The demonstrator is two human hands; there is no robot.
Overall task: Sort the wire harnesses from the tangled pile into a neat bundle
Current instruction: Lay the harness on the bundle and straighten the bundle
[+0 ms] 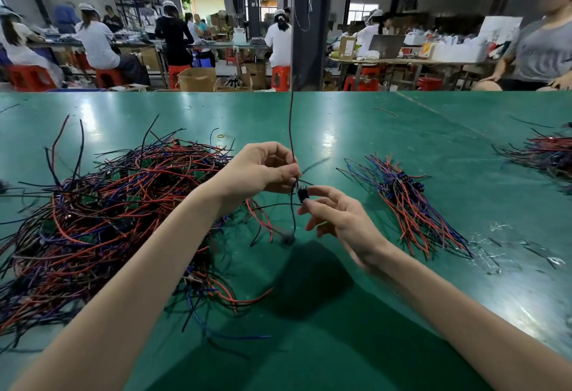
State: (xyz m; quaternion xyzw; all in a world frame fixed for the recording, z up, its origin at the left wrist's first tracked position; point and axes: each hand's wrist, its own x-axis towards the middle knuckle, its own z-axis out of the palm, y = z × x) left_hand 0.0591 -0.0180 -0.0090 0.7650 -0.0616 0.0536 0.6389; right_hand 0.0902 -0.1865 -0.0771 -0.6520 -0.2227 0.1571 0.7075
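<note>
A big tangled pile (102, 220) of red, black and blue wire harnesses covers the left of the green table (340, 118). To the right lies a sorted bundle (408, 205) of harnesses, its black connectors at the far end. Between them, above the table, I hold one wire harness (291, 130). My left hand (263, 171) pinches its wires, and a red wire sticks straight up from that grip. My right hand (337, 214) pinches its small black connector (301, 194) between thumb and forefinger. Black leads hang down from the connector.
Another heap of wires (544, 152) lies at the table's right edge. Clear plastic scraps (501, 251) are scattered near the sorted bundle. A yellow rubber band (220, 136) lies beyond the pile. A seated person (538, 50) is at the far right corner; workers sit at benches behind.
</note>
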